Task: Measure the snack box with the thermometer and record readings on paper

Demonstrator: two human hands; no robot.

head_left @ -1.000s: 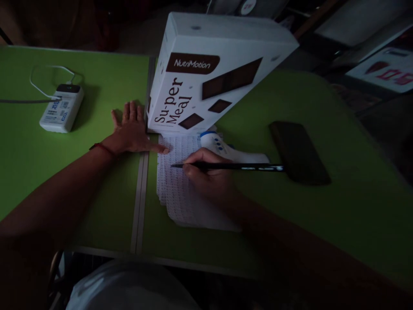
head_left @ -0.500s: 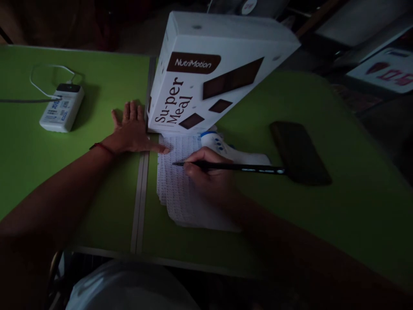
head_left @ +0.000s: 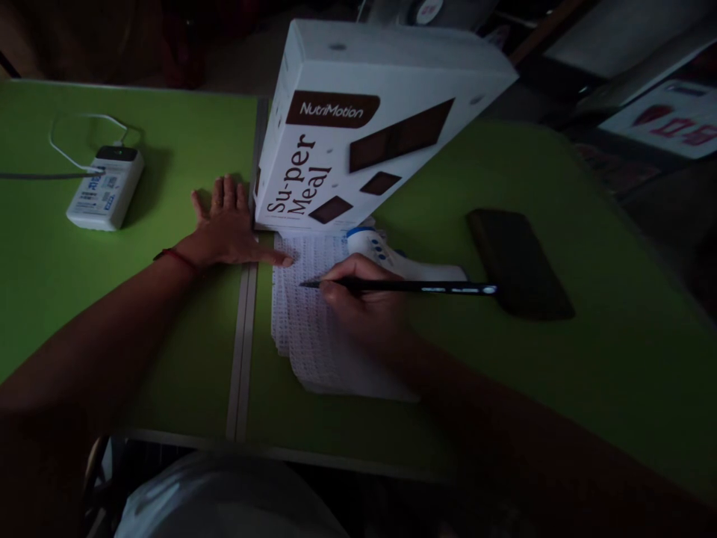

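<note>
Writing in hand, by the look of it. Right hand [head_left: 364,308]: thumb and fingers clamped on a black writing tool [head_left: 426,286], low down near the point; pen or pencil, cannot tell. Tip over the left part of the paper sheets [head_left: 317,336], touching or just above, cannot tell. Left hand [head_left: 224,233]: flat across the seam [head_left: 242,359] of the green table [head_left: 84,299], fingers spread apart, thumb reaching onto the left edge of the sheets. To do it well: press that thumb firmly against slipping, grip lightly, rest the right hand's heel on the paper, move in small strokes along the rows; find better light. Sheets just right of the seam, closer to the table's near edge than its far one, before an upright white box [head_left: 381,127]. Thin, pale, unevenly stacked, rounded at the near left corner, covered in close rows of small bluish marks, unreadable from here. Tool long, slender, straight, with pale lettering toward the blunt end.
</note>
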